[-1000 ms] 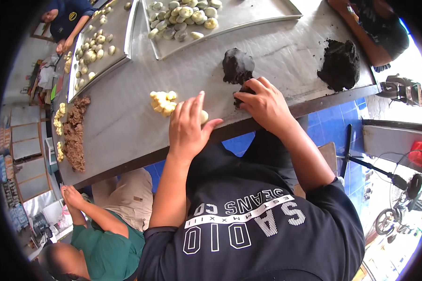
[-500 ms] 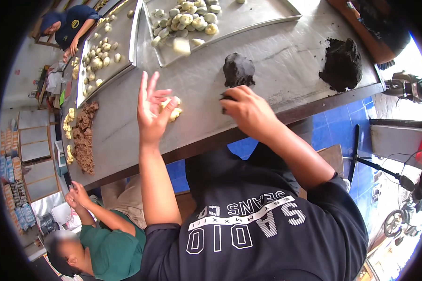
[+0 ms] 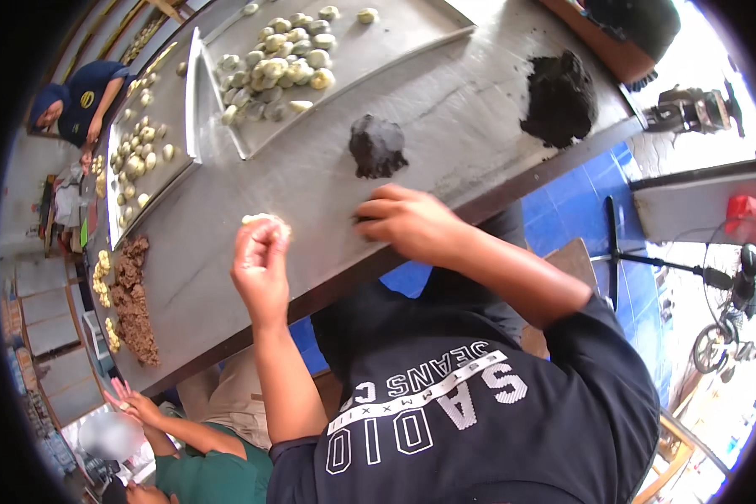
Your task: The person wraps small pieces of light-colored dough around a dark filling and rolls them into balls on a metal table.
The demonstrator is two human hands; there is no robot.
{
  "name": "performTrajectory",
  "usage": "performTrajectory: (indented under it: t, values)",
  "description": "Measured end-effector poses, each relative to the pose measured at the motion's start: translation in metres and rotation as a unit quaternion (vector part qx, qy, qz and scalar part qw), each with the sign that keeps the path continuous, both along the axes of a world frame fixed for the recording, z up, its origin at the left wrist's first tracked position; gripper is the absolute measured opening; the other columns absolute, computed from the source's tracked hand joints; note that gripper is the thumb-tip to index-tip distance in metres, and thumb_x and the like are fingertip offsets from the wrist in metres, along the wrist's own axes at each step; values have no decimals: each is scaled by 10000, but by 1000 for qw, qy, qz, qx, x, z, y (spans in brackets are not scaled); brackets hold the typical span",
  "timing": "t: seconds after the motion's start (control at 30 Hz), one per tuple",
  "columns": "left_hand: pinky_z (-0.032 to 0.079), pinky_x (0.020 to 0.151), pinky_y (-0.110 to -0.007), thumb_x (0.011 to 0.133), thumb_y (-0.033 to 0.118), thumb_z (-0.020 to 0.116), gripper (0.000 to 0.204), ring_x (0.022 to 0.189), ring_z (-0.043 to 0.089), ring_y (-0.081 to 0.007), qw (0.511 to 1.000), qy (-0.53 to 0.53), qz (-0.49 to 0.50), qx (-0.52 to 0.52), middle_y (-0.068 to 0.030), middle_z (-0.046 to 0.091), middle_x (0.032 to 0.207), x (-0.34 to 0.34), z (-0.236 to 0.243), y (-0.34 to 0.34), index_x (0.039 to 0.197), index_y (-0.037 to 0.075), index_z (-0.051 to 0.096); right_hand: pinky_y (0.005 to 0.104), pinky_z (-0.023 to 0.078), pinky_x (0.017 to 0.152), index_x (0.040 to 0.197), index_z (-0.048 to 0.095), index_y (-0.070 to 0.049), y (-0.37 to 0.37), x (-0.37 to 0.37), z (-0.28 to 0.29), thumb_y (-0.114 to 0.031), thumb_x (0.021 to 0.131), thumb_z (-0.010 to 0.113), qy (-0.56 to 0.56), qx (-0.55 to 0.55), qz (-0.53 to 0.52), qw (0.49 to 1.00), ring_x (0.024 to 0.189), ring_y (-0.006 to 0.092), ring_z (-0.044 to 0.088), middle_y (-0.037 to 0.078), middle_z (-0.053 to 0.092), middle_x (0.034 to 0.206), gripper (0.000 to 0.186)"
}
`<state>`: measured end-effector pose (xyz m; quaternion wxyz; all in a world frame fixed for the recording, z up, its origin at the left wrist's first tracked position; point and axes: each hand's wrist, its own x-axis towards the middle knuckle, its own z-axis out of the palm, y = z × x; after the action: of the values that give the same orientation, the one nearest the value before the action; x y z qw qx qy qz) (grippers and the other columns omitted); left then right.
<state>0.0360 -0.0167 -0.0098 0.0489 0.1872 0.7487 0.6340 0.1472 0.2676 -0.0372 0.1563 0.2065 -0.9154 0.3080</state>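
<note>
My left hand (image 3: pixel 262 259) is above the steel table with its fingers pinched together on a piece of pale yellow dough (image 3: pixel 252 218), which shows past the fingertips. To its right, my right hand (image 3: pixel 412 222) curls over the tabletop, palm down. A bit of dark paste (image 3: pixel 359 220) shows at its fingertips, mostly hidden by the fingers. Just beyond my right hand sits a small lump of black paste (image 3: pixel 377 146). Farther right lies a larger, crumbly black mound (image 3: pixel 560 99).
A metal tray (image 3: pixel 378 71) holds many rounded dough balls (image 3: pixel 281 63); another tray (image 3: pixel 195 126) stands left of it. Brown filling (image 3: pixel 133 307) and yellow dough pieces (image 3: pixel 102 277) lie at the table's left end. Co-workers are at the left (image 3: pixel 84 97), lower left (image 3: pixel 214 466) and upper right (image 3: pixel 626 34).
My left hand was open with spread fingers, and a pale ball was in the air by the tray. Now the hand has closed on dough. The view has shifted; my right hand stays curled.
</note>
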Motion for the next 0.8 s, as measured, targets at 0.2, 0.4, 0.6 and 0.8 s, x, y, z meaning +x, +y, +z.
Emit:
performTrajectory:
  t: [0.2, 0.4, 0.6, 0.8]
  values:
    - [646, 963, -346, 1019, -4, 831, 271, 1085, 778, -202, 995, -55, -80, -16, -78, 786, 1197, 28, -30, 15, 1272, -9, 735, 399, 582, 1059, 1104, 821, -93, 43, 20, 13, -87, 832, 754, 16, 31, -127, 991, 1224, 307, 682, 87, 756, 1353, 281]
    - [585, 945, -482, 1027, 94, 817, 263, 1042, 740, -369, 948, 188, -32, -254, -135, 796, 1120, 27, -31, 43, 1280, 37, 771, 443, 632, 980, 1094, 792, -82, 35, 20, 3, -89, 828, 762, -19, 8, -186, 982, 1209, 354, 681, 124, 697, 1301, 268]
    - [550, 1075, -517, 1000, 166, 858, 276, 1223, 687, -388, 881, 320, -43, -346, -147, 772, 1296, 30, -40, 37, 1242, 35, 829, 363, 619, 805, 902, 709, -120, 35, 0, -31, -247, 840, 751, 99, 108, -164, 975, 1019, 264, 635, 58, 627, 1044, 147]
    - [576, 1034, -495, 968, 104, 878, 234, 1194, 720, -384, 880, 349, -60, -316, -161, 784, 1262, 33, -33, 39, 1182, 23, 827, 423, 596, 899, 917, 722, -126, 26, -4, -16, -214, 877, 789, -1, 27, -146, 989, 1091, 311, 658, 83, 652, 1053, 117]
